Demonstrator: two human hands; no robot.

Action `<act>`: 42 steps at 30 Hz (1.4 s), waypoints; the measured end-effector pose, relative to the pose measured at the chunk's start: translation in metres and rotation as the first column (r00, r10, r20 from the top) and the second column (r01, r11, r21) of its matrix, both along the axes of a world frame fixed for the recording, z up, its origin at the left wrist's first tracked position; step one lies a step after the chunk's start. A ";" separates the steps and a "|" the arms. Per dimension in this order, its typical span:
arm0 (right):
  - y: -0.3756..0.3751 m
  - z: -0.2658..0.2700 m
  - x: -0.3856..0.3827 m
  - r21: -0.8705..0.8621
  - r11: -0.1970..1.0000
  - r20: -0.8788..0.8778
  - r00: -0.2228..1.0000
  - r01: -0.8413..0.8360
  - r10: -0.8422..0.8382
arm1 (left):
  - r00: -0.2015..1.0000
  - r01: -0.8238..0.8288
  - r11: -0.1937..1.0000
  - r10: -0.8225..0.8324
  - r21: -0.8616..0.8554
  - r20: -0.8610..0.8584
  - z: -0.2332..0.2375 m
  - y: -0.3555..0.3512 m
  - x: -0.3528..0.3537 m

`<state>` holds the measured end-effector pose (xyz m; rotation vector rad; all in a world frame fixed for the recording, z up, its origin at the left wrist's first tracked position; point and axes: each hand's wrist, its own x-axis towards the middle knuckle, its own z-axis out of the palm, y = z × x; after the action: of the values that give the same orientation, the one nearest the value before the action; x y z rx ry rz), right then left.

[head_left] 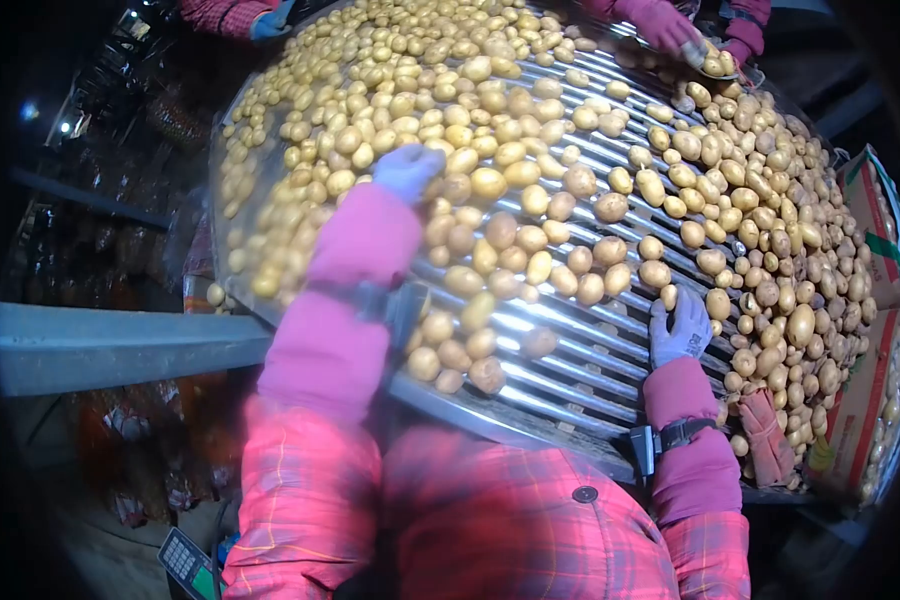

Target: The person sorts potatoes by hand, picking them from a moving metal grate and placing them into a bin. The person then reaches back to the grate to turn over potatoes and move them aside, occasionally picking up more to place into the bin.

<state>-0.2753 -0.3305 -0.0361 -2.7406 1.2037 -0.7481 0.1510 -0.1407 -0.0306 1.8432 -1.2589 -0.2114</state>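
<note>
Bordering left hand [407, 172], right hand [680, 328]: potatoes [489, 183] | rightward: cloth [767, 440], carton [863, 400] | across: co-workers [655, 24]

Rollers [590, 365] between the hands: bare metal, smooth, glossy — strong glare near the left hand [408, 172]. Sleeves [370, 235] just behind both hands were matt cloth. Carton [860, 400] right of the right hand [680, 327] — looked like printed cardboard.
</note>
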 end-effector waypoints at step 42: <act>-0.070 -0.054 -0.024 0.005 1.000 -0.111 0.994 -0.004 0.005 | -0.398 -0.787 0.404 0.247 0.467 -0.884 -0.036 0.402 -0.283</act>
<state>-0.2993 -0.4004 -0.0898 -2.8139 1.2169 -0.5990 -0.1316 0.2610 -0.0668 1.0684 0.8500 -0.4645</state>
